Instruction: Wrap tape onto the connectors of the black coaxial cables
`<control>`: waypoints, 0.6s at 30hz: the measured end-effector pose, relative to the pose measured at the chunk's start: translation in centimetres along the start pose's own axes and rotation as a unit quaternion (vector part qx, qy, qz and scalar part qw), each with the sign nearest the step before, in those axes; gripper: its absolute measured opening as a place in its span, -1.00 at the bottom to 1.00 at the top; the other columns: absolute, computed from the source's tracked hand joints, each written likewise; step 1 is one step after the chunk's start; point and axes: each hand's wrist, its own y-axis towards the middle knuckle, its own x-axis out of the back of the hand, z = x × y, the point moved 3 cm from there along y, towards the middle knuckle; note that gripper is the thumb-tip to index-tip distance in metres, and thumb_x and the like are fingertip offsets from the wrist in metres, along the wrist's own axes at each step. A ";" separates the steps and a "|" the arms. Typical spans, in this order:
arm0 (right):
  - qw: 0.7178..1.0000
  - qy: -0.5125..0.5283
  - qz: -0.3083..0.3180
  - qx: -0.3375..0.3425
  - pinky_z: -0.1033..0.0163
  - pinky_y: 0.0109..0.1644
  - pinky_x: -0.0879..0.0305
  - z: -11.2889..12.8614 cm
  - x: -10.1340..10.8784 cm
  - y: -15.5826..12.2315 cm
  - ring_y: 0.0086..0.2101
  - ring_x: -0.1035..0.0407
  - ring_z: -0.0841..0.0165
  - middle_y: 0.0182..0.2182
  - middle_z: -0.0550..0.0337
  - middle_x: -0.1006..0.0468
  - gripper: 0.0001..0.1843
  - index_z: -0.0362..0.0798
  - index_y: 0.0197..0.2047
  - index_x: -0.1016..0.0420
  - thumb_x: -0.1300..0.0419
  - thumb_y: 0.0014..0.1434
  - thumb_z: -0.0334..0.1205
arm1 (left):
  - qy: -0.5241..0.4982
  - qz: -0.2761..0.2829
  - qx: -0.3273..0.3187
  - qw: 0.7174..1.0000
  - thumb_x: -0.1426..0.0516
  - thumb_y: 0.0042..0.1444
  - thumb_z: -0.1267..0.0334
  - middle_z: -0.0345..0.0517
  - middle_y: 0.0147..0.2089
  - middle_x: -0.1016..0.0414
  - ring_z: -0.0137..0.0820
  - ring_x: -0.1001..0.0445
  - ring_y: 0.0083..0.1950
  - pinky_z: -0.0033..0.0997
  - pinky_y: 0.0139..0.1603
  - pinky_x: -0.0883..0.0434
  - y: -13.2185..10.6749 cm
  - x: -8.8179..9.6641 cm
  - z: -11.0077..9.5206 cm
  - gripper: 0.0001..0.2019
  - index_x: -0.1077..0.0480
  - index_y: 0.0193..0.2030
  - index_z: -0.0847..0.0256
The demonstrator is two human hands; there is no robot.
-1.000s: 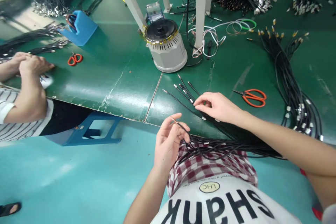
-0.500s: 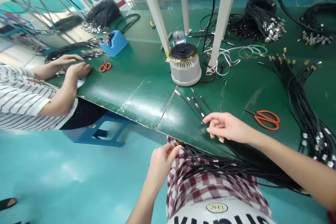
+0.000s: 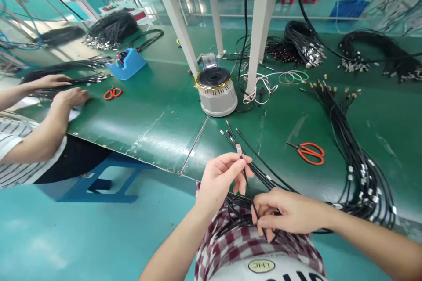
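Observation:
Between thumb and fingers, my left hand pinches a black cable close to its silver connector, which points up and away. Lower down, over my lap, my right hand is closed on the same cable. Several more black cables run beneath both hands, from the table edge toward the right. Their loose ends lie on the green table beyond my left hand. A large bundle of black cables with gold tips and white tags lies to the right.
Orange-handled scissors lie right of my hands. A grey tape dispenser stands ahead, beside white table legs. Coiled cable bundles sit at the back. At the left, a co-worker's hands are near a blue tape holder.
My left hand has moved up from my lap and now holds a cable by its connector end. My right hand has come down from the table cables and closed on that cable.

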 end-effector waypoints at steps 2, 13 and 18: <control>0.999 -0.036 -0.012 -0.001 0.31 -0.25 -0.39 0.1 0.7 0.0 -0.38 -0.54 0.37 -0.32 0.13 -0.62 -0.86 -0.10 -0.16 -0.44 -0.15 0.30 -0.21 | -0.001 0.006 0.016 1.000 -0.20 0.22 0.12 -0.09 -0.43 -0.52 -0.53 -0.37 -0.68 -0.57 -0.69 -0.14 -0.1 -0.1 0.4 -0.74 -0.51 -0.16 0.31; 0.934 -0.021 -0.324 0.148 0.34 -0.37 -0.30 4.6 6.6 0.4 -0.47 -0.33 0.46 -0.39 0.19 -0.55 -0.73 -0.11 -0.21 -0.53 -0.30 0.20 -0.05 | 0.153 -0.050 -0.041 0.986 -0.27 0.16 0.18 -0.15 -0.50 -0.47 -0.49 -0.31 -0.47 -0.49 -0.41 -0.30 -0.7 -1.1 1.1 -0.80 -0.63 -0.16 0.24; 0.920 -0.135 -0.340 0.141 0.31 -0.32 -0.27 3.2 6.9 -2.1 -0.43 -0.34 0.42 -0.42 0.20 -0.52 -0.77 -0.08 -0.29 -0.56 -0.26 0.24 -0.08 | 0.187 -0.080 -0.069 0.977 -0.30 0.11 0.23 -0.10 -0.34 -0.60 -0.37 -0.47 -0.35 -0.45 -0.33 -0.41 -1.1 -2.5 1.9 -0.84 -0.64 -0.18 0.17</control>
